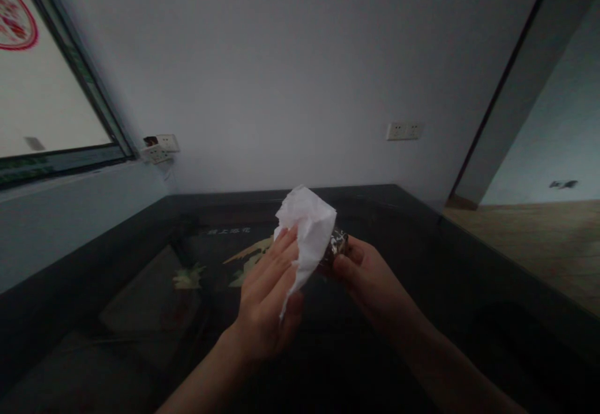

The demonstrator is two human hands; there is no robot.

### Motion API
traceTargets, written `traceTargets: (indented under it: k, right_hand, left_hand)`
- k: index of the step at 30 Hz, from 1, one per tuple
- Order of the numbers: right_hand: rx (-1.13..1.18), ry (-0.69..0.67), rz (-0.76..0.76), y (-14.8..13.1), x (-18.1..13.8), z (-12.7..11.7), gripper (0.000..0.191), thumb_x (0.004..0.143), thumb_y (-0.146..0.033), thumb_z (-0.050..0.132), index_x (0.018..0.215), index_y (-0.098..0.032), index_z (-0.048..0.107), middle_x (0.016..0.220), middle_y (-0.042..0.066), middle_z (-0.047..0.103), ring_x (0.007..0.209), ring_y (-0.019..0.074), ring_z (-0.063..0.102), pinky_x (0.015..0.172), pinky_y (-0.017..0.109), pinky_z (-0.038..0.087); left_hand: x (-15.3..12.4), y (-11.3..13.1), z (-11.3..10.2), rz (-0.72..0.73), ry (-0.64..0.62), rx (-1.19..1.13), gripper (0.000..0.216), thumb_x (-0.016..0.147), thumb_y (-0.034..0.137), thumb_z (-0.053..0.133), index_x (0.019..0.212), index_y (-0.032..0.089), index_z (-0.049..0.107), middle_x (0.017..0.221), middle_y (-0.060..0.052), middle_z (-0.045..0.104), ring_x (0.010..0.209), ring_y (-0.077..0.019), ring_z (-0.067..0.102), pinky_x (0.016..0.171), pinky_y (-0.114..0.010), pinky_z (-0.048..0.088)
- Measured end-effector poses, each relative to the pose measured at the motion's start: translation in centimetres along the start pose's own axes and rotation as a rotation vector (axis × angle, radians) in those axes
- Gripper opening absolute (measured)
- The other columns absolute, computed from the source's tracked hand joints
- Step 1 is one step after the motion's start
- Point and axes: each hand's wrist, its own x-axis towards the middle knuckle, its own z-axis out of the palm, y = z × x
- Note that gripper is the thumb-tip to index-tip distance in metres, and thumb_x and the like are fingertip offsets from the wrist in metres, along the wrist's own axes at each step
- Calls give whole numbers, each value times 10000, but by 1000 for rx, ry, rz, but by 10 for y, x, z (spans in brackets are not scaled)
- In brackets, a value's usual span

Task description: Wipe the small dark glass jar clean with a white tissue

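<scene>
A crumpled white tissue (312, 214) stands up in the middle, over the dark tabletop. My left hand (269, 295) grips it, the fingers long and close together, with one thin torn end hanging down past the thumb. To the right, my right hand (363, 270) pinches a small shiny, dark metallic-looking object (336, 245) between thumb and fingers. Its left side is behind the tissue, so I cannot tell its exact kind. Tissue and shiny object appear to touch.
The glossy black table (365, 207) carries a printed gold pattern and pale characters, and reflects the window. Behind it is a white wall with sockets (404, 131) at the right and a plugged socket (162, 148) at the left. A window (51, 70) is at upper left.
</scene>
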Motion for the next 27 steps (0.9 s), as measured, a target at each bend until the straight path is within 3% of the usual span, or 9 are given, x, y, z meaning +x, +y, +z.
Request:
traceTargets:
  k: [5, 9, 12, 16, 19, 23, 27]
  right_hand:
    - [-63, 40, 23, -3, -1, 5, 517, 552, -320, 878, 1020, -228, 676, 1046, 61, 730, 1014, 266, 673, 925, 442, 521]
    - [-36, 58, 73, -3, 0, 6, 676, 478, -244, 901, 1103, -220, 645, 1056, 63, 727, 1025, 264, 671, 966, 455, 502]
    - [20, 66, 111, -2, 0, 5, 764, 429, -218, 918, 1137, -228, 631, 1101, 67, 714, 1067, 275, 655, 1013, 478, 467]
    - [54, 75, 114, 1, -1, 2, 831, 407, -264, 938, 1175, -263, 618, 1173, 65, 686, 1118, 288, 625, 1050, 501, 423]
    - [90, 64, 72, 4, -1, 0, 825, 447, -370, 929, 1198, -247, 610, 1167, 87, 681, 1117, 304, 616, 1054, 523, 399]
    - [153, 39, 3, 7, 1, 0, 728, 498, -371, 914, 1158, -243, 635, 1170, 92, 670, 1150, 299, 586, 1080, 494, 372]
    - [214, 24, 19, 8, 3, 0, 724, 495, -298, 914, 1160, -263, 629, 1179, 73, 668, 1146, 286, 591, 1098, 483, 353]
  left_hand:
    - [3, -1, -2, 54, -111, -13, 332, 928, 136, 357, 1164, 55, 575, 1255, -209, 621, 1340, -268, 442, 1095, -486, 400]
    - [6, -3, -6, -48, -87, -60, 353, 945, 138, 338, 1202, 100, 577, 1261, -182, 621, 1298, -262, 492, 1063, -479, 426]
    - [5, -3, -6, -311, -10, -163, 338, 969, 191, 347, 1144, 148, 633, 1165, -132, 676, 1123, -237, 620, 955, -394, 509]
    - [-3, -1, 6, -814, 235, -416, 366, 965, 386, 416, 990, 152, 697, 886, -77, 723, 831, -197, 676, 741, -299, 553]
    - [-9, 2, 17, -1004, 382, -544, 392, 938, 455, 456, 982, 149, 699, 829, -59, 713, 786, -187, 662, 716, -293, 550]
    - [-19, 9, 27, -1016, 420, -569, 397, 950, 440, 431, 995, 151, 699, 839, -67, 710, 817, -189, 661, 758, -304, 551]
    - [-26, 13, 27, -850, 363, -450, 360, 966, 380, 406, 1013, 160, 688, 884, -82, 712, 825, -182, 668, 793, -305, 551]
